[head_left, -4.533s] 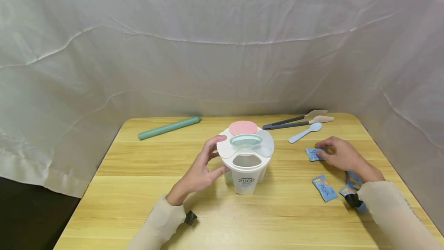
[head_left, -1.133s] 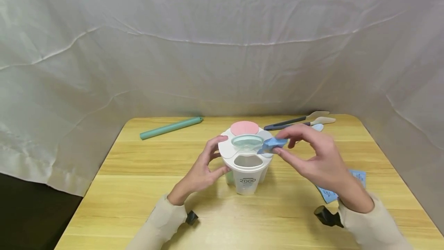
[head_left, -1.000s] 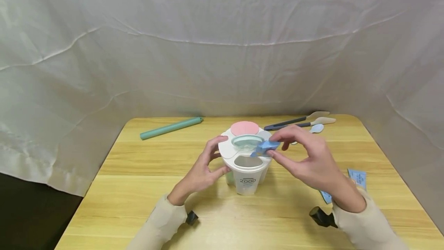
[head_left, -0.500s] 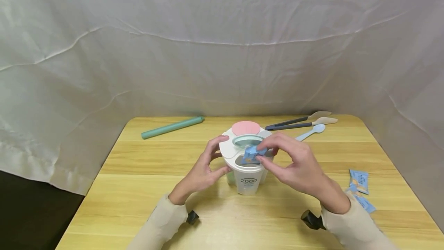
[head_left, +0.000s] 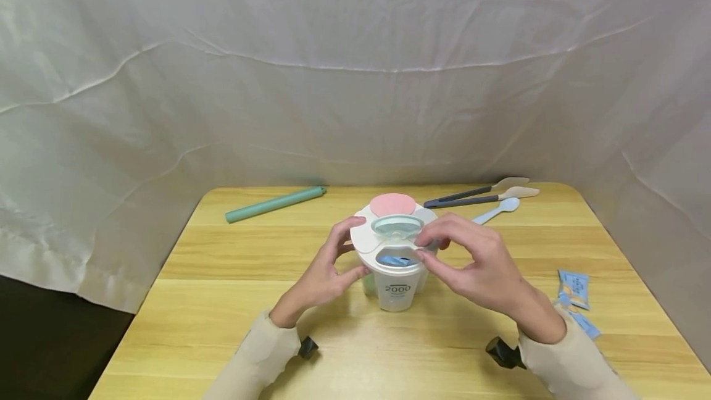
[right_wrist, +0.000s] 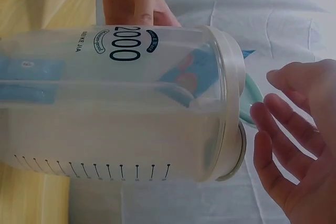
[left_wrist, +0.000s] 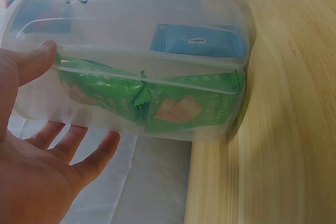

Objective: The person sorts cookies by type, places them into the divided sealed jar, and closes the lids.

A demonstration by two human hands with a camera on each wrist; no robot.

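A clear compartmented storage canister (head_left: 397,294) with a white lid stands upright on the table. My left hand (head_left: 319,273) grips its left side, thumb in front and fingers behind. Raised from the lid is a pale teal flap (head_left: 397,225), with an uncovered opening in front. Just inside that opening is a blue snack packet (right_wrist: 195,74), one corner poking out. My right hand (head_left: 483,264) hovers at the opening, fingers loosely bent and apart from the packet. Lower in the canister lies another blue packet (left_wrist: 197,40); green packets (left_wrist: 181,106) fill the neighbouring compartment.
Blue packets (head_left: 576,289) lie on the table at right, partly behind the right sleeve. Tongs (head_left: 466,199) and a light blue spoon (head_left: 498,210) lie at the back right, a green rod (head_left: 276,204) at the back left. Pale cloth (head_left: 355,110) hangs around the table.
My right hand took a blue packet from the right side of the table, carried it left to the lid opening and let it go inside. The left hand stayed on the canister.
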